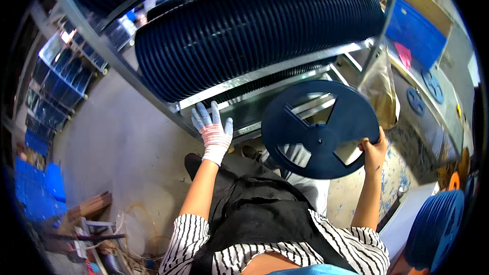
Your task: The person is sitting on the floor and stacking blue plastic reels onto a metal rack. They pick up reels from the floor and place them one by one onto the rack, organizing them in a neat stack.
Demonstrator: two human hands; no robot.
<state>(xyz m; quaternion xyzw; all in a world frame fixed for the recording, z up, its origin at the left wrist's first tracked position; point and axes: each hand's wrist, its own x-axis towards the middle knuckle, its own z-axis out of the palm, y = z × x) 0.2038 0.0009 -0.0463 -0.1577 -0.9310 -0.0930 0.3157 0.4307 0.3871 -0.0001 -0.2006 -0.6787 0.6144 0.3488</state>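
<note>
My right hand [374,148], bare, grips the lower right rim of a flat dark blue plastic reel [320,128] with cut-out windows, held upright in front of a metal rack [265,74]. My left hand [214,131] wears a white knit glove and reaches forward with its fingers spread, close to the rack's lower shelf edge and holding nothing. A long row of several dark blue reels [254,30] stands packed on edge on the shelf above.
A second row of blue reels [437,229] stands at the lower right. Blue crates [416,33] and loose reels [415,102] lie on a bench to the right. A tan bag [381,89] hangs off the rack. Wood and wire scraps [97,224] litter the concrete floor.
</note>
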